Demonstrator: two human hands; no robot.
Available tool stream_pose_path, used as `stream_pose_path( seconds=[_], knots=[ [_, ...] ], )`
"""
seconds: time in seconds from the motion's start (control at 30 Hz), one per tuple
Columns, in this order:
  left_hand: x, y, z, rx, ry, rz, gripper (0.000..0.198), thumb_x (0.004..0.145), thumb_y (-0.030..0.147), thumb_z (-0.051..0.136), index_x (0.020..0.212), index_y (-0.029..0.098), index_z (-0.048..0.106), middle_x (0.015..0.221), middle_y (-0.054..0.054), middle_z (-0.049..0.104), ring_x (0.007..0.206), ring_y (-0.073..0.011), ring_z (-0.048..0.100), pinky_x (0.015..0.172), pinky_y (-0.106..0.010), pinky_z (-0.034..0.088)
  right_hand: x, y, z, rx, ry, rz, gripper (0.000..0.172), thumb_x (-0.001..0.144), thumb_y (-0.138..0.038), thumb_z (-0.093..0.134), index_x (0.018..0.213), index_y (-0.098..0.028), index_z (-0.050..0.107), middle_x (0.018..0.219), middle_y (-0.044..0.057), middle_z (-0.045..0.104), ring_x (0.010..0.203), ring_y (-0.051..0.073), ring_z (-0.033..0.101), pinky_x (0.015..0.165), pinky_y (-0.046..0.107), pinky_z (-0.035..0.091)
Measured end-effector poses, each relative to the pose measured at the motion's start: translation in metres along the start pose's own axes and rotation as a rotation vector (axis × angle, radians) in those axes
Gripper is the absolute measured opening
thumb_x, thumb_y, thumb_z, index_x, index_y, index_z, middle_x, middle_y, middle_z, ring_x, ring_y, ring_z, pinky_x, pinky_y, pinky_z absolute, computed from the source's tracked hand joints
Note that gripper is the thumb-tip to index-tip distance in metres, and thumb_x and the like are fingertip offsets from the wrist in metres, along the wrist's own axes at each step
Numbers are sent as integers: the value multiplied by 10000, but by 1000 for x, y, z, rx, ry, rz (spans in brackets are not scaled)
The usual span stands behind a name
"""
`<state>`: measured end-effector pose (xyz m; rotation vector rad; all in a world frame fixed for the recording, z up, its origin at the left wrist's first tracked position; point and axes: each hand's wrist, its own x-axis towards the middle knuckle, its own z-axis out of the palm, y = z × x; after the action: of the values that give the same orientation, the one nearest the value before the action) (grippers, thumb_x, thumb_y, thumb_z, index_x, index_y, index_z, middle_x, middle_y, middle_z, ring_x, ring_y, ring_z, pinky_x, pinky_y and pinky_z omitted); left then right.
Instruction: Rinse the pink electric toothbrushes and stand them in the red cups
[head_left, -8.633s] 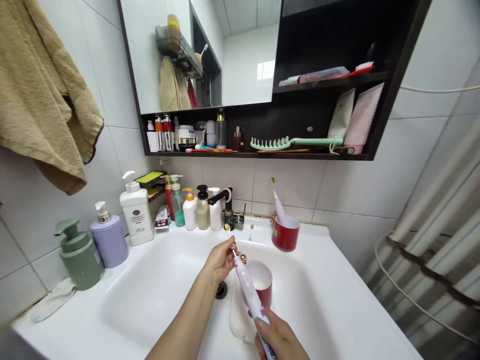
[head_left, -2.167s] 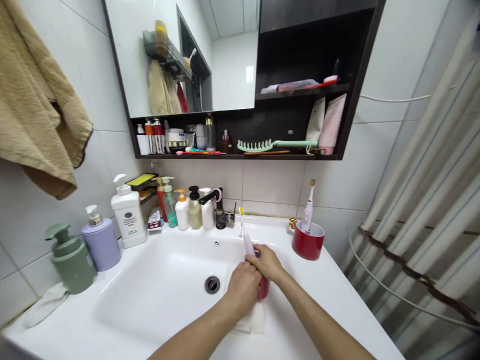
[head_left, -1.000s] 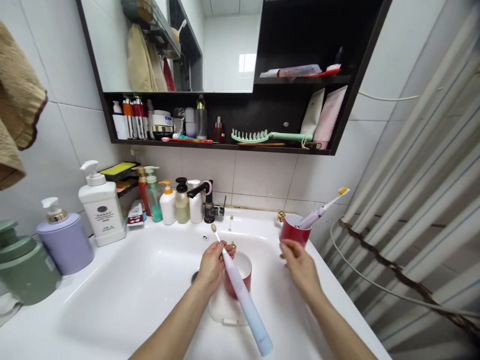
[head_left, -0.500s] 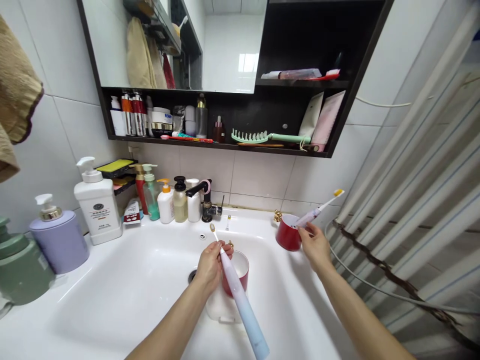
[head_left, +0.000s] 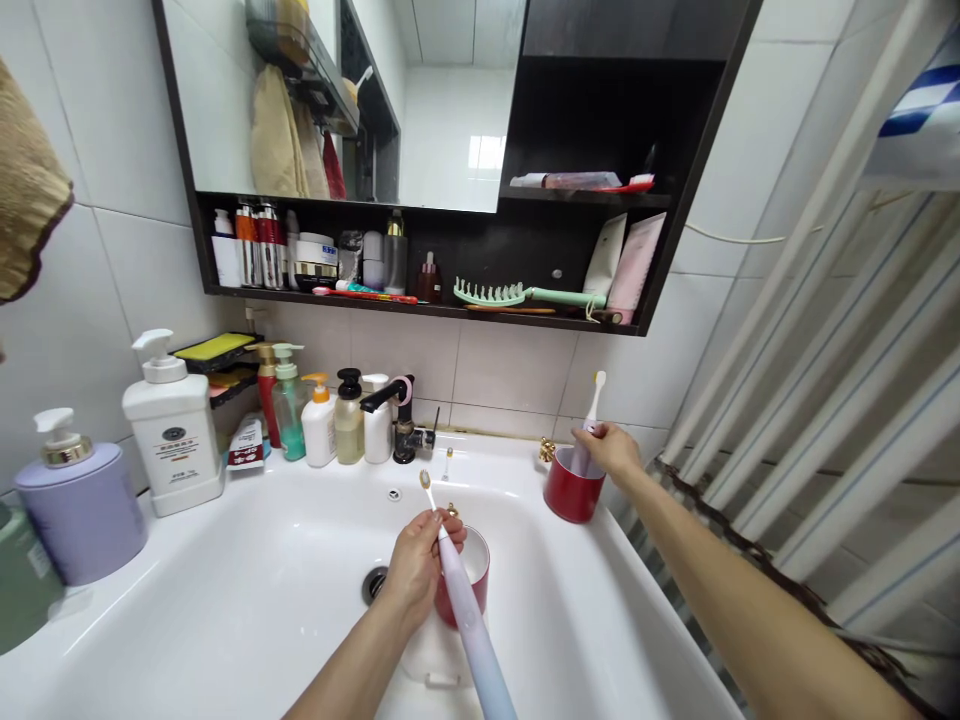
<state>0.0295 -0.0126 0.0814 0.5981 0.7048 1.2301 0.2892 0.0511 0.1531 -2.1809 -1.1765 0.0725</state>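
Observation:
My left hand (head_left: 417, 562) is closed round an electric toothbrush (head_left: 466, 620) with a pale pink-to-blue handle, its head pointing up towards the tap. Just behind that hand a red cup (head_left: 475, 578) sits in the white sink (head_left: 247, 590). My right hand (head_left: 611, 449) reaches to the sink's back right corner and grips a second electric toothbrush (head_left: 592, 409), which stands nearly upright in another red cup (head_left: 568, 489) on the rim.
Pump bottles line the left ledge: a lilac one (head_left: 75, 500), a white one (head_left: 171, 430), and several small bottles by the black tap (head_left: 396, 410). A dark shelf (head_left: 420, 305) with a green comb (head_left: 517, 294) hangs above. A striped curtain (head_left: 847, 380) hangs on the right.
My right hand has gone from the near cup to the far red cup, taken hold of the leaning toothbrush in it and stood it upright. My left hand holds its toothbrush as before.

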Motion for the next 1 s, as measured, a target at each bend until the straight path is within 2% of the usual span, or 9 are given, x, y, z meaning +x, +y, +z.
stream_pose_path(
  seconds=[0.17,0.33,0.4,0.47,0.6,0.73,0.83,1.0],
  knots=[
    [1,-1,0,-3,-16,3,107,606,209,518,645,113,492,560,-33,560,525,-101,529,579,-230,404,7,-9,9,-46,-47,-45,260,736,-293,373,943,-152,443,935,43,493,789,130,488,672,330,402],
    [0,2,2,4,6,-6,100,612,218,509,620,122,480,553,-28,552,530,-100,526,580,-232,397,7,-10,7,-27,-260,-194,239,734,-276,383,907,-133,465,881,29,517,727,114,508,623,299,424],
    [0,2,2,11,9,-7,106,610,226,510,629,126,484,561,-26,553,535,-98,524,588,-234,395,6,-10,5,-51,-307,-222,229,735,-275,382,888,-133,476,865,24,524,712,109,511,615,290,426],
    [1,1,1,17,5,-10,111,605,228,515,638,126,489,568,-28,554,539,-100,524,590,-239,396,7,-10,3,-111,-287,-211,227,734,-288,379,862,-137,488,847,19,530,713,109,509,624,289,419],
    [3,-1,0,20,-5,-10,113,602,226,519,632,121,491,560,-30,550,536,-105,524,582,-241,398,9,-13,5,-237,-164,-112,278,717,-369,371,826,-150,504,813,27,548,714,113,510,638,303,399],
    [2,-1,1,24,14,-2,100,609,209,513,637,116,488,559,-34,555,531,-104,527,570,-230,401,7,-16,9,-291,-73,-48,392,583,-493,451,784,-170,546,809,98,575,739,202,529,571,312,381],
    [2,1,2,23,34,-3,84,617,191,504,647,115,489,560,-34,560,522,-102,531,568,-226,404,5,-16,10,-302,-47,-41,450,512,-528,474,777,-175,559,806,135,582,744,260,530,529,323,367],
    [1,5,3,14,62,1,53,635,174,484,633,121,476,567,-35,565,540,-103,540,592,-225,409,0,-7,4,-286,-56,-56,502,539,-540,440,887,-186,515,861,111,572,788,254,516,557,322,380]
  ],
)
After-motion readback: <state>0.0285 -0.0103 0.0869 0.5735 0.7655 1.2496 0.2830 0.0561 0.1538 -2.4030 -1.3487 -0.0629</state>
